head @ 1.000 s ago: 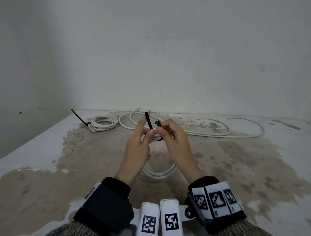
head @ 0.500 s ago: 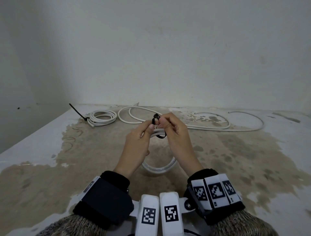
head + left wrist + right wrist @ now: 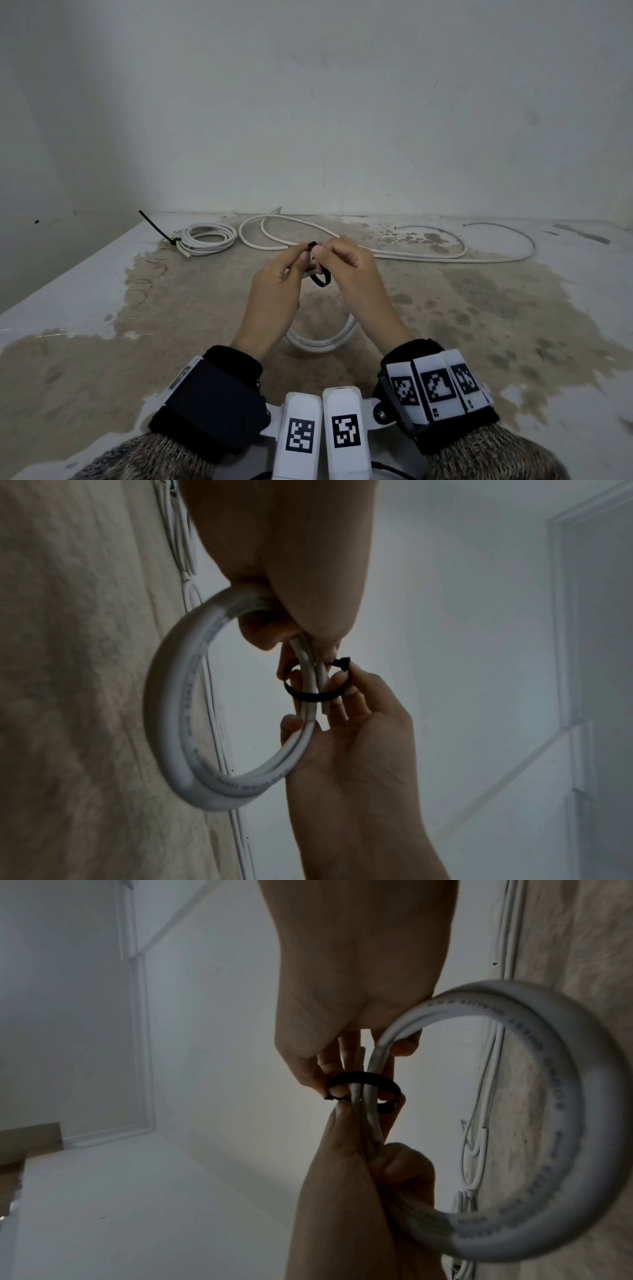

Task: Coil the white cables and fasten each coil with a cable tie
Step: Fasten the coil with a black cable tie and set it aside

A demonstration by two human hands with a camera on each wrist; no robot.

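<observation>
Your left hand and right hand both pinch the springy, light white cable coil above the near surface, so grip beside the loose black cable tie, whose slick strap may slip.

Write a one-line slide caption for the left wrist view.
Both hands loop a black cable tie loosely around a held white cable coil.

Stained white tabletop bearing a tied cable coil with black tie at far left; loose white cable lying sprawling along the back.
</observation>
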